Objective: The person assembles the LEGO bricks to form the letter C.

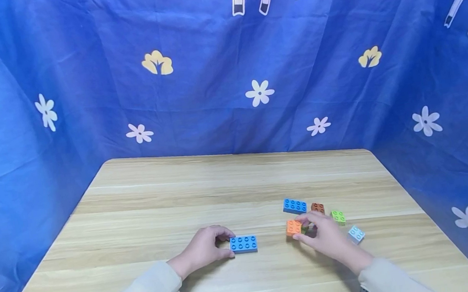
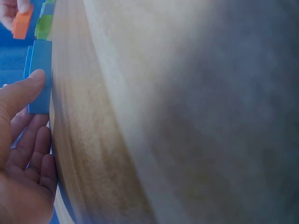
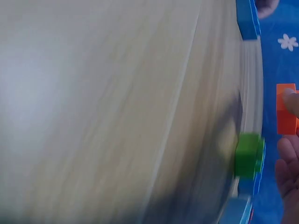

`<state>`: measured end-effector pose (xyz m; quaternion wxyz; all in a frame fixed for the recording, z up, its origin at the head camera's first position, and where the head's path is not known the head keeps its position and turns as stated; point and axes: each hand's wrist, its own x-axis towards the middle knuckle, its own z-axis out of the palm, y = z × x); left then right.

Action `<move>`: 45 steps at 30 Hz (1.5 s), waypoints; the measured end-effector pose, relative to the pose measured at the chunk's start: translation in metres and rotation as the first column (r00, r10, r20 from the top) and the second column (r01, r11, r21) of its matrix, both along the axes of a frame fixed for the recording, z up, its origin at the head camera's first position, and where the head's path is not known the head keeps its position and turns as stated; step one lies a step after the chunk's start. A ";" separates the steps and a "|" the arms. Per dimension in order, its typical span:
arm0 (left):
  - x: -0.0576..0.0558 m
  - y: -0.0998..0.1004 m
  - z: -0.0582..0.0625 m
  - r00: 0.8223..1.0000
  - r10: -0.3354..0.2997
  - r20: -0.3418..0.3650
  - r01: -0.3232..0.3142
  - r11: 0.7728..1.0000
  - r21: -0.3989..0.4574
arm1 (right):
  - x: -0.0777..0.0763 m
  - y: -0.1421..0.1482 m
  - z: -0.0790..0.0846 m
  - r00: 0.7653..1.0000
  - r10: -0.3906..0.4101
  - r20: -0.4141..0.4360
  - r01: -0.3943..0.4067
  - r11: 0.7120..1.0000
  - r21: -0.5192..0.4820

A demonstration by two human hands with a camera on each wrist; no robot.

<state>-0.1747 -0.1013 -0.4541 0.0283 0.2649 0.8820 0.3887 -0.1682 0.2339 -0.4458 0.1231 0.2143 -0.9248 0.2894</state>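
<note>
Left hand (image 1: 204,248): pinching the left end of the near blue brick (image 1: 243,244) between thumb and fingers.
Near blue brick: resting on the wooden surface (image 1: 169,182), left of all the other bricks, its eight studs facing up.
Right hand (image 1: 328,237): pinching the orange brick (image 1: 293,227) between thumb and fingertips.
Orange brick: hanging just above the surface (the right wrist view is showing it clear of the wood), right of the near blue brick and apart from it.
Far blue brick (image 1: 294,205): lying beyond the orange one, with the brown brick (image 1: 317,207) sitting just to its right.
Lime brick (image 1: 338,217): sitting right of the brown one and slightly nearer.
Pale blue brick (image 1: 356,234): lying nearer still, at an angle, just right of the right hand.
Green patch (image 1: 305,229): peeking between the right fingers, too covered to make out.
Blue cloth (image 1: 208,72): hanging along the far, left and right sides.
</note>
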 end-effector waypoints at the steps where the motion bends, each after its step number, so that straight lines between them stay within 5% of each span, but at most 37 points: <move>1: 0.000 0.000 0.000 1.000 -0.001 -0.002 0.001 1.000 -0.001 | -0.001 -0.005 0.000 1.000 0.016 0.008 -0.016 1.000 -0.005; 20: 0.001 0.000 0.002 1.000 -0.006 0.008 0.006 1.000 0.005 | -0.008 -0.082 -0.001 0.964 0.258 0.071 -0.255 0.966 -0.048; 45: -0.001 0.000 -0.001 1.000 -0.013 -0.012 0.014 1.000 0.028 | -0.014 -0.124 -0.006 0.942 0.327 0.079 -0.324 0.945 -0.048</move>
